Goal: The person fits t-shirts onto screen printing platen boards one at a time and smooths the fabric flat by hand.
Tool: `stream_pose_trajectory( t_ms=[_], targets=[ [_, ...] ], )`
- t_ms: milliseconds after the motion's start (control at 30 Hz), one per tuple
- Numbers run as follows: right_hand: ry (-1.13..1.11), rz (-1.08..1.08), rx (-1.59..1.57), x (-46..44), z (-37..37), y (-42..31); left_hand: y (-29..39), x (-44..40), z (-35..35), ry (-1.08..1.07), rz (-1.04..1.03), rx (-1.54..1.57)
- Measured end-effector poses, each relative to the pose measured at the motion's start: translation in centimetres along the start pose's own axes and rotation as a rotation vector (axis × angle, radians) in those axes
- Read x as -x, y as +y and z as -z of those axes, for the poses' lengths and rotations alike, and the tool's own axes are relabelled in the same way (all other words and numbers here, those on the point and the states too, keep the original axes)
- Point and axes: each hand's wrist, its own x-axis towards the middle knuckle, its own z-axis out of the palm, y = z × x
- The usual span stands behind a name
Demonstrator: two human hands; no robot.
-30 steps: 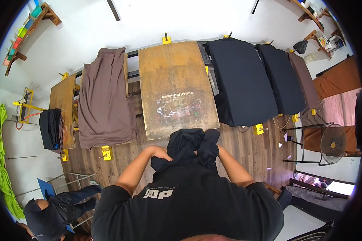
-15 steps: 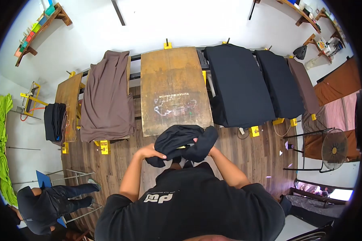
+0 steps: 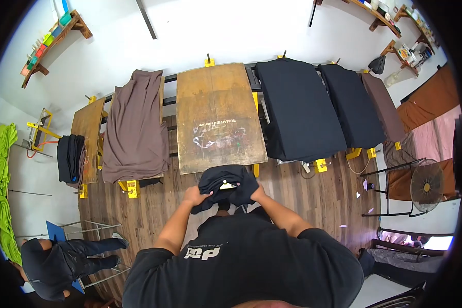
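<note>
A bunched black garment (image 3: pixel 215 179) is held between my two hands at the near end of the bare wooden board (image 3: pixel 218 115), with an opening showing in its middle. A small pale yellow-green thing (image 3: pixel 227 185) shows inside that opening. My left hand (image 3: pixel 195 195) grips the garment's left side, thumb on top of the cloth. On the other side, my right hand (image 3: pixel 257 193) is closed on the cloth, its fingers partly hidden by it.
Brown cloth (image 3: pixel 136 126) covers the board to the left. Dark cloths (image 3: pixel 300 110) lie over boards to the right. Folded dark garments (image 3: pixel 70 158) rest on the far-left board. Another person (image 3: pixel 51 267) is at the lower left. A fan (image 3: pixel 426 187) stands right.
The garment has been drawn together and opened into a ring, and the pale thing inside has come into view. Both hands now grip its sides, the right one having moved left.
</note>
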Motion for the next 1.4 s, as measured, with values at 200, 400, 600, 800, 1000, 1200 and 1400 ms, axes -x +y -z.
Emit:
stream_pose_trajectory(
  t_ms=[200, 400, 600, 800, 1000, 1200, 1400],
  targets=[
    [-0.061, -0.12, -0.374, 0.5, 9.9, -11.1, -1.7, -0.2, -1.2, 0.138, -0.411, 0.883],
    [-0.381, -0.215, -0.173, -0.1, 14.3, -16.0, 1.5, 4.1, 4.4, -0.091, -0.493, 0.775],
    [-0.36, -0.231, 0.309, -1.0, 11.4, -14.9, -8.7, -3.4, 0.1, -0.219, -0.415, 0.135],
    [-0.592, -0.326, 0.417, -1.1, 12.4, -15.4, -13.1, -9.5, -0.3, -0.315, -0.669, -0.102],
    [-0.534, -0.496, 0.48, -1.4, 15.0, -13.8, -10.1, -5.2, 6.6, -0.276, -0.437, -0.136],
    [-0.314, -0.084, 0.833, -4.9, 24.4, -20.6, -9.3, -4.4, 8.8, 0.026, -0.624, -0.127],
    [-0.375, 0.013, 0.845, -10.1, 28.1, -22.0, -7.1, -3.0, 11.6, -0.103, -0.545, 0.163]
  ],
)
